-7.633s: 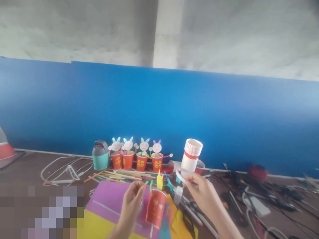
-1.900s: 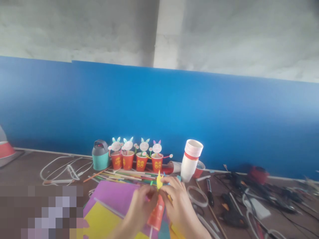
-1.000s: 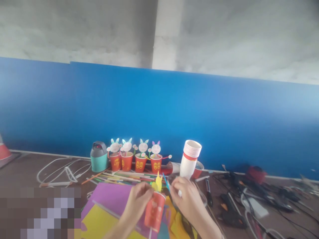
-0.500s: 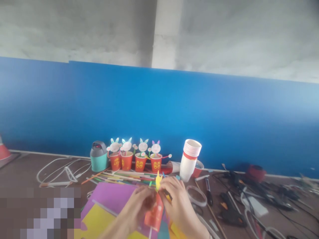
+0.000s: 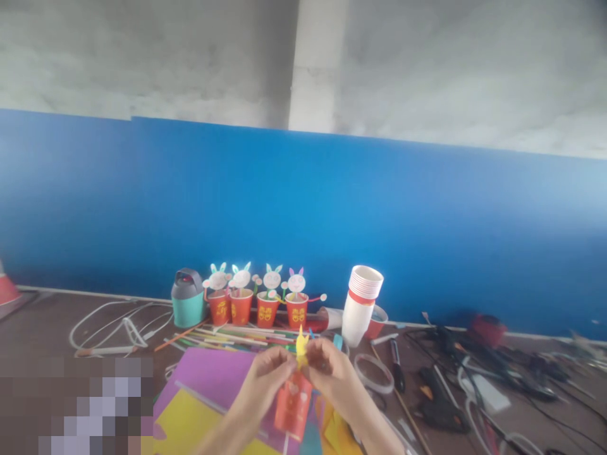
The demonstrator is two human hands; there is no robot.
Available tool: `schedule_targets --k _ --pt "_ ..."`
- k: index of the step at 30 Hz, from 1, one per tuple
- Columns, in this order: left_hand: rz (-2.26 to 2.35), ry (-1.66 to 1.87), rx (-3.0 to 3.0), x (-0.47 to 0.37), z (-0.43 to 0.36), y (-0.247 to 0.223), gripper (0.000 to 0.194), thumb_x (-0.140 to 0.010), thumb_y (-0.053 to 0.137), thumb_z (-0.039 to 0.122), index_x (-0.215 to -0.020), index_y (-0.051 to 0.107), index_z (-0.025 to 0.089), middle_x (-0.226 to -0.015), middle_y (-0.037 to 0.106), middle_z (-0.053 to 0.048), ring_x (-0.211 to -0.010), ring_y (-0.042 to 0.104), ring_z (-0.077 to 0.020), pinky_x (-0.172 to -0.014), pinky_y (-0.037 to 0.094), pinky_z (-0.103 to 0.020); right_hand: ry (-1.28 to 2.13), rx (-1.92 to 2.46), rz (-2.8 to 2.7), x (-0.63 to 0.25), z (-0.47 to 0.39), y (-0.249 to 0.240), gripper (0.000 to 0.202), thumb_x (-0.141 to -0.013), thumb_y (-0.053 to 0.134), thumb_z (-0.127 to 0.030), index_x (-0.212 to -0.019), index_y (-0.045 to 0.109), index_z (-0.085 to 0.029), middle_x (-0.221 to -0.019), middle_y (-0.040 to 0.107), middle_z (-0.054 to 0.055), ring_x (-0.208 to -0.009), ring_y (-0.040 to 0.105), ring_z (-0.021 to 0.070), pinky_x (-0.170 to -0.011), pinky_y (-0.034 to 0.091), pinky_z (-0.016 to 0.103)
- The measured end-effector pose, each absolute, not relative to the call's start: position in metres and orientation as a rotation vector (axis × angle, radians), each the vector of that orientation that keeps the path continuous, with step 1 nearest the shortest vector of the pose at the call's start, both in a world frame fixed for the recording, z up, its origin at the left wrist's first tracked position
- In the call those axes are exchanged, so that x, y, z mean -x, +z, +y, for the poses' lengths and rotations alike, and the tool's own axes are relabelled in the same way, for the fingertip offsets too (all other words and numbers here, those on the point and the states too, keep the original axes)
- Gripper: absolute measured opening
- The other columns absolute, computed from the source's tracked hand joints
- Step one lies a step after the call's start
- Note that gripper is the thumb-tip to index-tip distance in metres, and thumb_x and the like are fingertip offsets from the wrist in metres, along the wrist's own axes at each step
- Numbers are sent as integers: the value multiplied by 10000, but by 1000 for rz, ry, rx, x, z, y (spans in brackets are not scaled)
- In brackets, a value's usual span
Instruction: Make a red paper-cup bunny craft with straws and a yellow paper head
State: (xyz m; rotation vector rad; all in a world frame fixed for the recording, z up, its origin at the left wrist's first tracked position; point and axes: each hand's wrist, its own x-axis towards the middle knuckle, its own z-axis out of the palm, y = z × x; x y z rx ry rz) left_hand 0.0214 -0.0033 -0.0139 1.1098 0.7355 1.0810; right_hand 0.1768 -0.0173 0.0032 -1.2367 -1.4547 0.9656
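Observation:
A small yellow piece with pointed tips (image 5: 302, 345) stands up between my two hands, over the near part of the table. My left hand (image 5: 267, 378) comes in from the left, thumb and forefinger closed at the piece's lower left edge. On the other side my right hand (image 5: 332, 374) pinches the piece at its lower right. Just below the fingers is a red object with pale marks (image 5: 291, 407); its kind is unclear. Beneath the hands lie a purple sheet (image 5: 208, 370) and a yellow sheet (image 5: 184, 417). Orange-yellow material (image 5: 339, 433) lies under my right wrist.
Several red paper cups (image 5: 268, 311) with rabbit-faced figures stand along the blue partition (image 5: 303, 208). Nearby are thin coloured sticks (image 5: 227, 338), a teal container (image 5: 188, 303) and stacked white cups (image 5: 360, 306). Rightward lie a tape ring (image 5: 374, 373), a black glue gun (image 5: 439, 401) and tangled cables.
My left hand has turned and risen, its fingertips now at the yellow piece. My right fingers have spread slightly, and more of the red object shows below.

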Motion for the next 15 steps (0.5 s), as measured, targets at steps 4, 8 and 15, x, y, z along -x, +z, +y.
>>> schedule_targets --k 4,8,15 --pt "757 1105 -1250 -22 -1 -18 199 -731 666 306 -624 581 162 -539 558 29 -531 528 -121 -577 391 -233 941 1268 -1499 -177 -18 3 62 -670 650 -198 -722 626 -174 -629 606 -16 -600 551 144 -566 412 243" --pt "755 1085 -1273 -23 6 -29 222 -775 630 374 -696 603 168 -569 580 22 -537 537 -140 -587 403 -255 1014 1282 -1319 -178 -16 -1 191 -701 675 -340 -640 627 -165 -558 586 -21 -548 530 132 -525 399 235" --pt "1167 1238 -1210 -20 25 -55 225 -652 717 317 -802 612 186 -744 587 20 -736 523 -181 -684 360 -258 722 1330 -1341 -184 -9 -4 279 -744 635 -441 -763 701 -171 -731 734 79 -702 673 239 -643 532 310"
